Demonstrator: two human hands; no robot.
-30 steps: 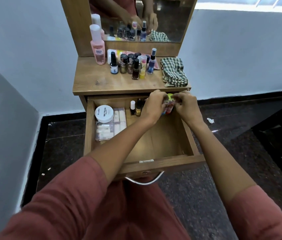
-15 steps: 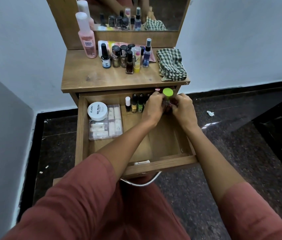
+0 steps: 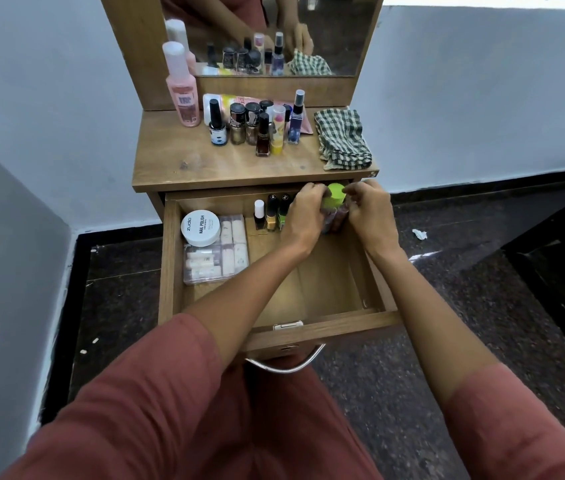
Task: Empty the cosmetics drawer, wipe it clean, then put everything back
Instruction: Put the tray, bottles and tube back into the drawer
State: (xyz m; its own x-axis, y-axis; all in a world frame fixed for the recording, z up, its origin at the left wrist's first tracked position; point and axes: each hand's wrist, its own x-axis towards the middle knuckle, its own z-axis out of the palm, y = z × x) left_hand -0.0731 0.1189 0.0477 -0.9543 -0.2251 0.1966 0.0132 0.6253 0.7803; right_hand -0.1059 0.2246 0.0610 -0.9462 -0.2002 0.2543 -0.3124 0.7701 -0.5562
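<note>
The wooden drawer [image 3: 312,329] stands pulled out. Both hands meet at its back right corner. My left hand [image 3: 303,216] and my right hand [image 3: 371,214] close around a cluster of small bottles, one with a bright green cap [image 3: 334,195]. The bottles under my fingers are mostly hidden. Three nail polish bottles [image 3: 271,213] stand in a row just left of my left hand. A white round nail polish remover tub [image 3: 200,227] rests on a clear plastic case [image 3: 217,259] at the drawer's left.
On the dresser top [image 3: 204,168] stand a pink bottle [image 3: 181,88], several small polish and spray bottles [image 3: 256,124], and a folded checked cloth [image 3: 341,138] at the right. A mirror [image 3: 274,32] rises behind. Dark stone floor surrounds the dresser.
My hands stay together at the drawer's back right. The green-capped bottle has risen a little between them, and the camera has shifted slightly.
</note>
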